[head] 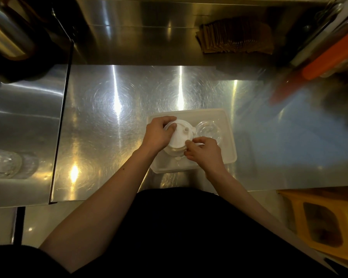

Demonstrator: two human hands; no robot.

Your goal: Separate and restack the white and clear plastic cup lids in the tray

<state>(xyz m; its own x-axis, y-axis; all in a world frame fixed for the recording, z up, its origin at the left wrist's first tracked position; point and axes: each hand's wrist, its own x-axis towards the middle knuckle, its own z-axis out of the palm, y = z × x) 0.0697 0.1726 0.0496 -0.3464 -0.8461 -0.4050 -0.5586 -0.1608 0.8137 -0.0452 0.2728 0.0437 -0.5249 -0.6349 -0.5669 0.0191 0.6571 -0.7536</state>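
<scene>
Two hands on white lid stack [181, 135] at tray [228, 137] left half: left hand [159, 133] clasps far-left rim, right hand [204, 151] pinches near-right edge. Clear lids [208, 128] lie just right, nearer right hand.

Head camera looks steeply down onto counter [129, 109].

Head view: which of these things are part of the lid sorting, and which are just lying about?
In the job:
white lids, held by left hand and right hand
clear lids
tray

Lying about:
brown paper stack
orange item
yellow bin
metal jug
</scene>
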